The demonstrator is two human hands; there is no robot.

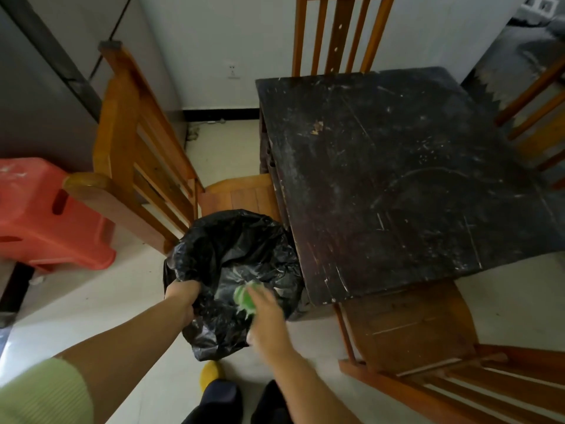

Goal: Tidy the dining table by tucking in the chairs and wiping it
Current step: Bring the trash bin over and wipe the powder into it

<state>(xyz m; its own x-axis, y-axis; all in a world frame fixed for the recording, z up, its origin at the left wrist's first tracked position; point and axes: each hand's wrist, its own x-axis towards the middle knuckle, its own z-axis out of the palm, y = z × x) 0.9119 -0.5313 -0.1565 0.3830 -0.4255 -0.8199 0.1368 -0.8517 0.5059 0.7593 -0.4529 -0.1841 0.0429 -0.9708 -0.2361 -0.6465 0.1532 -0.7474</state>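
Note:
A dark, scratched dining table (397, 166) fills the right half of the view, with small crumbs near its far left part. A bin lined with a black bag (226, 249) stands at the table's near left corner. My left hand (183, 296) grips the bag's near rim. My right hand (266, 313), blurred, holds a green cloth (243, 296) over the bin's opening. Wooden chairs stand on several sides: one at the left (137, 154), one at the far side (339, 32), one at the right (538, 117), one at the near side (428, 347).
A red plastic stool (42, 209) stands on the pale tiled floor at the left, beside a grey cabinet (36, 87). My feet (214, 390) show at the bottom edge. A white wall with a socket (234, 71) lies behind the table.

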